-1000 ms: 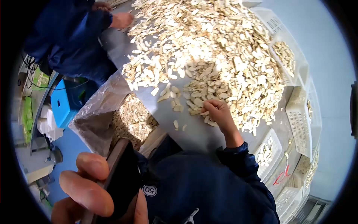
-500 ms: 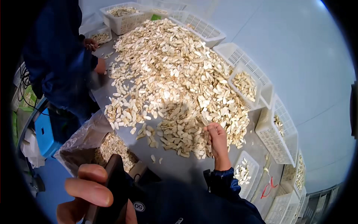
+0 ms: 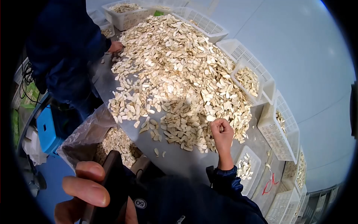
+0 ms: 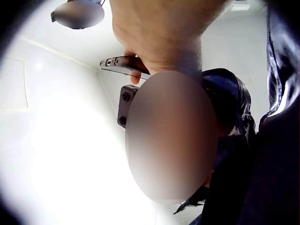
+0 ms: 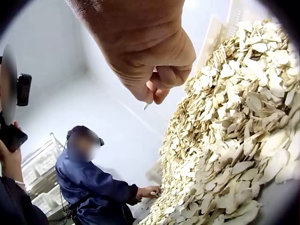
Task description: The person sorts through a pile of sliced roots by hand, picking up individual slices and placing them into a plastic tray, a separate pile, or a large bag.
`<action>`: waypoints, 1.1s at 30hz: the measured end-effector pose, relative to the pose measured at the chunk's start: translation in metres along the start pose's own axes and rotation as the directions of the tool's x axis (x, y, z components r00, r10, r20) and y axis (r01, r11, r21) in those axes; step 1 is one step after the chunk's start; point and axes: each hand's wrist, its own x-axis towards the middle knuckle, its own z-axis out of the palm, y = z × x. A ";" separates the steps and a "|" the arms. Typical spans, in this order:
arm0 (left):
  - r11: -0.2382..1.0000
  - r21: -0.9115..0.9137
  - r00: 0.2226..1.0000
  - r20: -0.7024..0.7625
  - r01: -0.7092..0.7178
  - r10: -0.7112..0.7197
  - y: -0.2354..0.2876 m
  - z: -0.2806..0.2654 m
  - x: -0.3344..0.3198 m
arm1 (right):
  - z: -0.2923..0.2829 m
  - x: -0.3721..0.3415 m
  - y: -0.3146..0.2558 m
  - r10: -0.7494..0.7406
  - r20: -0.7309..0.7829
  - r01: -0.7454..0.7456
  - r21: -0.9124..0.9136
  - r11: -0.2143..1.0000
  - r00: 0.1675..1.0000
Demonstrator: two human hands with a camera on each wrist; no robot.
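A broad heap of pale dried slices [image 3: 179, 71] with browner edges covers the grey table in the head view. My right hand [image 3: 222, 140] is over the near right side of the heap, thumb and forefinger pinching one pale slice [image 3: 211, 118]. In the right wrist view, a small tip of that slice [image 5: 146, 106] shows below the fingertips, with the heap [image 5: 225, 140] beside the hand. At the lower left, my left hand [image 3: 84, 186] grips a dark smartphone [image 3: 110, 179] by its edges. The phone's end [image 4: 112, 62] also shows in the left wrist view.
White perforated baskets [image 3: 278, 130], some holding slices, line the table's far and right edges. A shallow white tray [image 3: 253, 175] with several slices and red-handled scissors [image 3: 269, 184] lie on the right. A plastic-lined box [image 3: 74, 143] of slices stands left. Another person [image 3: 63, 56] works across the heap.
The head view has tilted up, showing more baskets. My right hand has gone from the heap's near edge to above its right side, pinching a slice. The left hand keeps holding the phone.
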 end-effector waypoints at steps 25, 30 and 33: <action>0.993 -0.062 0.995 -0.004 0.102 -0.103 -0.008 0.011 -0.015 | 0.004 -0.003 0.025 0.138 0.062 -0.142 0.058 0.988 0.988; 0.950 -0.085 0.953 -0.001 0.301 -0.302 0.008 -0.003 -0.026 | -0.001 -0.003 0.017 0.340 0.088 -0.352 0.224 0.909 0.936; 0.978 -0.079 0.981 0.046 0.191 -0.188 -0.007 0.004 -0.017 | -0.003 -0.003 0.020 0.350 0.103 -0.365 0.252 0.896 0.931</action>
